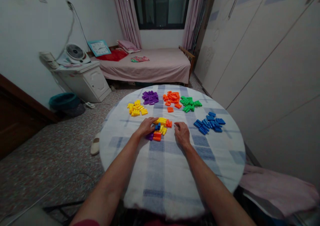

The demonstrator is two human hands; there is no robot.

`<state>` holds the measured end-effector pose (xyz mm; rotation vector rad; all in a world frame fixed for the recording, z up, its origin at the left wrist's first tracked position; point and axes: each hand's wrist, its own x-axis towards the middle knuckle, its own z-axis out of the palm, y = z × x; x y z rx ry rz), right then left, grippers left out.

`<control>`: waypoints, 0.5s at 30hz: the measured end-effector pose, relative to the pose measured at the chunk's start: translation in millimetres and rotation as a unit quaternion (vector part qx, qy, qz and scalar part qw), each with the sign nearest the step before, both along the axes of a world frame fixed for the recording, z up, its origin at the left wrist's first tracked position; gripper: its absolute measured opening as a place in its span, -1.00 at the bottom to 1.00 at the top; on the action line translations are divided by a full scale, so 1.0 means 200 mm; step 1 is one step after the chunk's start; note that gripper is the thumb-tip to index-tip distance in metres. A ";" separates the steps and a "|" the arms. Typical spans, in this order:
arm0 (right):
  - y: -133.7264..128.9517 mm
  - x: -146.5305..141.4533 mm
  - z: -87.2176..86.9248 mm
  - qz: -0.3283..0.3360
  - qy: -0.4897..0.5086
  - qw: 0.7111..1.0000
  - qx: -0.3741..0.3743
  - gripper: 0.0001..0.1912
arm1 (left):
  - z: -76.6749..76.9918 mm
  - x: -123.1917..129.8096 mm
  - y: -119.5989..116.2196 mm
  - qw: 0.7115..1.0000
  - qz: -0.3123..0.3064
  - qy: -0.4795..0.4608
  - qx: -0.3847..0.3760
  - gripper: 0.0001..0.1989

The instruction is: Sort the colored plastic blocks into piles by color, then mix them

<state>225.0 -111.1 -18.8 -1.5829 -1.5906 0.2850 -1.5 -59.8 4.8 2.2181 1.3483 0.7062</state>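
Note:
On the round cloth-covered table, a cluster of joined blocks [162,121] in yellow, orange, blue and purple lies in front of me. My left hand [147,126] rests against its left side, fingers on the yellow and blue blocks. My right hand [182,132] is on the cloth just right of the orange end, apart from it, with fingers curled; whether it holds anything cannot be made out. Beyond are piles of yellow blocks [136,108], purple blocks [150,97], orange blocks [172,97] and green blocks [189,103]. Blue blocks [210,123] lie to the right.
The table [175,179] has a white and blue checked cloth. Past it stands a bed [160,62]; a white cabinet [86,80] with a fan [75,52] is at the left. Wardrobe doors [262,62] line the right. A pink cloth [277,189] lies at the lower right.

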 end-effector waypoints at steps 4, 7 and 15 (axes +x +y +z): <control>0.00 0.01 0.00 0.011 0.024 1.000 0.005 -0.70 | 0.00 0.03 0.02 0.996 0.086 -0.017 -0.017 -0.69; 0.00 0.01 0.00 0.014 0.037 0.999 0.003 -0.71 | -0.02 0.03 0.02 0.988 0.120 -0.096 -0.032 -0.77; 0.01 0.01 -0.01 0.008 0.036 0.999 0.003 -0.69 | -0.01 -0.02 0.01 0.938 0.131 -0.296 -0.122 -0.76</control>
